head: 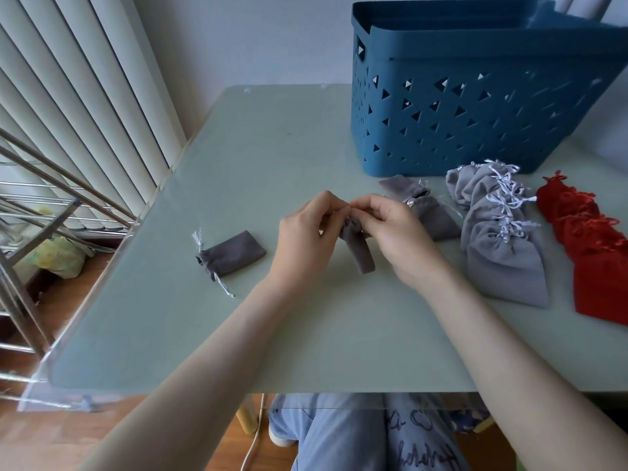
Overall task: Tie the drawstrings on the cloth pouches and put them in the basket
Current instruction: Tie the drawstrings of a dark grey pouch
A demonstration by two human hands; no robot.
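Small dark grey pouch (358, 248) with a cinched neck — hangs between both hands, left hand (306, 232) and right hand (396, 232) pinching its drawstrings at the top.

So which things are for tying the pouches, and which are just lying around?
For the job: held dark grey pouch, left hand, right hand, dark grey pouch lying left, two dark grey pouches, light grey pouches, red pouches, blue basket.
Just lying about: yellowish bag on the floor, metal rack.
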